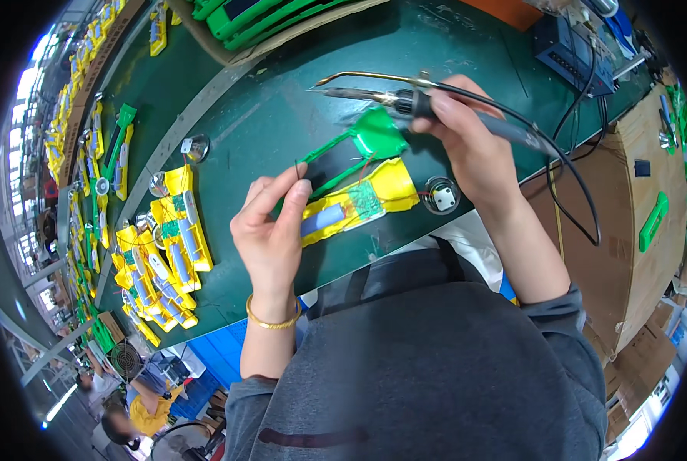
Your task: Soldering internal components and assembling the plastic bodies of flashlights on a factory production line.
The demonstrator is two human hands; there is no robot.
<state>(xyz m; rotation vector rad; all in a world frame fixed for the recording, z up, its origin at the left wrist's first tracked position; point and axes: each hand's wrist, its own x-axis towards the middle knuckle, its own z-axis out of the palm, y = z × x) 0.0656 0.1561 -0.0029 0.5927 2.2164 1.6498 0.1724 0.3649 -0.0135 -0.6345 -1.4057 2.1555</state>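
Observation:
In my right hand [474, 142] is a soldering iron [414, 103], its tip pointing left, with a thin brass tube [366, 74] running alongside. The fingers of my left hand [274, 219] are pinched together, and a short thin dark wire [297, 167] sticks up from them. Beside those fingertips lies a green plastic casing [380, 134] with two long arms, below the iron. Nearer to me is a yellow casing half [399, 187] carrying a green circuit board [365, 200] and a blue cylindrical battery [322, 220]. Right of it sits a small round speaker-like part [442, 196] with wires.
Several yellow casings [178, 180] with batteries and boards are piled at left, near another round part [196, 147]. A carton [205, 38] of green casings stands at the far side. A blue soldering station [570, 54] is far right, beside a large cardboard box [589, 230].

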